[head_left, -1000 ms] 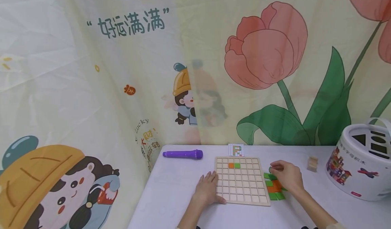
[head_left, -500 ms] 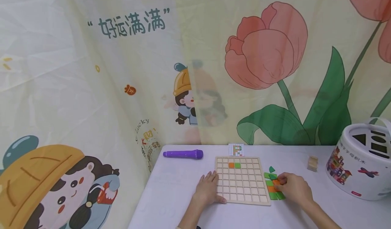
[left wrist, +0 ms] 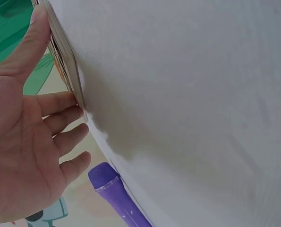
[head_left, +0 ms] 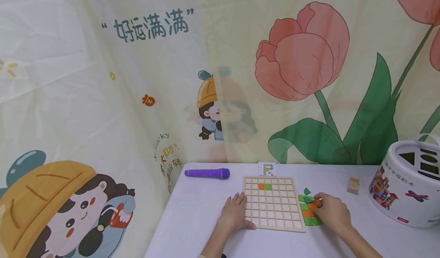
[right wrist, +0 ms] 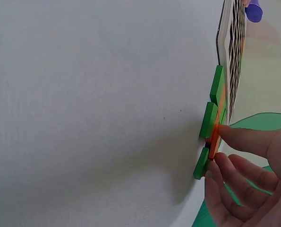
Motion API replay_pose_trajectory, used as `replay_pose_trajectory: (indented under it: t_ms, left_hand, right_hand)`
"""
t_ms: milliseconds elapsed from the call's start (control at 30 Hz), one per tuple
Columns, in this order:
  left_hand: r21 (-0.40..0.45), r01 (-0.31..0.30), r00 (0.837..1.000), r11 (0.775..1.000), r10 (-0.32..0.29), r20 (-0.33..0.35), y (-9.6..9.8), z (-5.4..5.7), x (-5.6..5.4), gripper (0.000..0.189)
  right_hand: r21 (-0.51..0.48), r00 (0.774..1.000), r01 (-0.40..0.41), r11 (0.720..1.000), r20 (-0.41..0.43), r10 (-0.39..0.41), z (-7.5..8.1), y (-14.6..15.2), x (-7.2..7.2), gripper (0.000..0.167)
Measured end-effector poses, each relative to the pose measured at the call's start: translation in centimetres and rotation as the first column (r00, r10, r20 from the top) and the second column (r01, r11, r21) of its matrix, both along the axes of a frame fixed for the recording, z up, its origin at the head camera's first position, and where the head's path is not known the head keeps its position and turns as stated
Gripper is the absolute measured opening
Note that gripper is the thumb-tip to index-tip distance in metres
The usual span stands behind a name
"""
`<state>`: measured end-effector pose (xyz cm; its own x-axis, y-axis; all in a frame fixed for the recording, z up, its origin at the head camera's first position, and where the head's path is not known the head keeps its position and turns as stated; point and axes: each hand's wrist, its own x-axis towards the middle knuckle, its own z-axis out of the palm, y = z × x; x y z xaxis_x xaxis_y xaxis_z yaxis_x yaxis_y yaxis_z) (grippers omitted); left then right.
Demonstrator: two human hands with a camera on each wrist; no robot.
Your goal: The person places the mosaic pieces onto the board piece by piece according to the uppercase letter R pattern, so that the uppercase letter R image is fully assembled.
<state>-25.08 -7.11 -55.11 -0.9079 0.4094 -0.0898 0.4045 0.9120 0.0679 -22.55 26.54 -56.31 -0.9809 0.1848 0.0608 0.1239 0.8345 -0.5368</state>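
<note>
In the head view, a wooden grid board (head_left: 271, 214) lies on the table, with one orange square (head_left: 261, 186) and one green square (head_left: 268, 186) set side by side in its second row. My left hand (head_left: 233, 212) rests against the board's left edge, fingers extended and thumb at the near corner. Right of the board lies a cluster of green tiles (head_left: 313, 221) and orange ones. There my right hand (head_left: 331, 210) pinches an orange tile (right wrist: 215, 144) between thumb and fingers, low over the cluster. A green rounded piece (head_left: 307, 191) lies just behind it.
A small pattern card (head_left: 267, 169) lies behind the board. A purple microphone (head_left: 207, 173) is at the back left. Some small wooden blocks (head_left: 353, 185) and a white bucket with shaped holes (head_left: 400, 189) stand to the right. A printed curtain hangs behind the table.
My right hand has left the green rounded piece, moved nearer and slightly right, and taken hold of an orange tile. The left hand and the board have stayed in place.
</note>
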Motion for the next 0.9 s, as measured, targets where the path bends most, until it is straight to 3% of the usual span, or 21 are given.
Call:
replay_pose_trajectory:
  t_ms: [167,600,900]
  left_hand:
    - [-0.009,0.000,1.000,1.000,0.000,-0.004,0.06,-0.20,-0.18,0.112]
    - [-0.028,0.004,1.000,1.000,-0.005,-0.018,0.05,-0.49,-0.37,0.113]
    - [-0.046,0.012,0.999,0.999,-0.013,-0.032,0.06,-0.65,-0.31,0.113]
  right_hand:
    - [-0.010,1.000,0.009,1.000,0.007,-0.009,0.35,-0.03,0.02,0.041]
    - [-0.043,1.000,-0.010,0.999,0.000,0.010,-0.07,0.06,-0.27,0.036]
    - [-0.119,0.994,-0.030,0.993,-0.107,0.017,0.08,-0.18,-0.26,0.030]
